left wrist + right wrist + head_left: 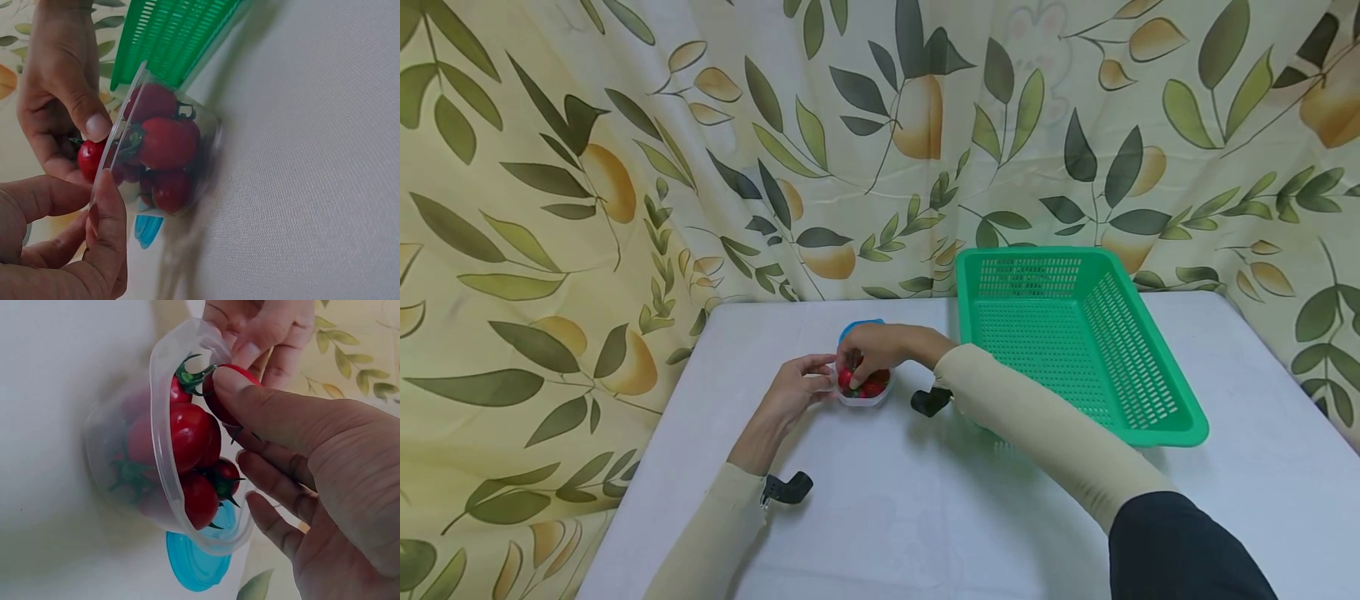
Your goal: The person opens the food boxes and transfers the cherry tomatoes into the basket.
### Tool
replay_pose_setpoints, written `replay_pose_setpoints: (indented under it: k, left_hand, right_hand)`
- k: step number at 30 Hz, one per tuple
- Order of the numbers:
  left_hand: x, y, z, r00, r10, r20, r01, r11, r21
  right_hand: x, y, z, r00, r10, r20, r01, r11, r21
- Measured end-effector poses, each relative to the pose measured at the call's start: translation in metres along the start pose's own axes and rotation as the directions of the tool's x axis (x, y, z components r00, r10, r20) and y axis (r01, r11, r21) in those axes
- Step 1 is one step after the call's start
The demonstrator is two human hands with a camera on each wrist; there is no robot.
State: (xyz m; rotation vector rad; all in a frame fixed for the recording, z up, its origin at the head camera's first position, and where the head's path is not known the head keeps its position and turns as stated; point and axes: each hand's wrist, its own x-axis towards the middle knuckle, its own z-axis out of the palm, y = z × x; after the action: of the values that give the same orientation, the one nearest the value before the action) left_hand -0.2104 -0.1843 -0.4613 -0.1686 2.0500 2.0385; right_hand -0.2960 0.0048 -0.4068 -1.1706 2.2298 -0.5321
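R hand (880, 345) pinches 1 cherry tomato (90, 160) at mouth of clear plastic tub (159, 394); L hand (790, 390) grips its rim. Tub: on white-covered tbl (880, 500), near green basket (1180, 433); leaf-print curtain (850, 192) behind. Full basket: head view only.

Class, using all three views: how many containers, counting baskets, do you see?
2. The green basket stands on the table, toward the person's right; the clear tub, holding red tomatoes, is beside the left hand. No other shows.
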Motion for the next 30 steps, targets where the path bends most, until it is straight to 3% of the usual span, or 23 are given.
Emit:
replay_pose_setpoints:
  k: [5,12,30]
  left_hand:
    - [0.0,-0.001,0.0,1.0,-0.004,0.004,0.004,1.0,0.011]
    - [-0.001,0.0,0.0,1.0,-0.003,-0.008,0.004,1.0,0.005]
    - [0.001,0.0,0.001,1.0,-0.021,-0.013,0.021,0.999,0.033]
  right_hand:
    - [-0.004,0.001,-0.003,1.0,0.018,-0.006,-0.018,1.0,0.002]
    - [-0.012,-0.003,-0.011,0.999,-0.032,-0.015,0.033,0.998,0.048]
    - [-0.047,-0.013,-0.036,0.998,-0.067,-0.012,0.068,0.988,0.14]
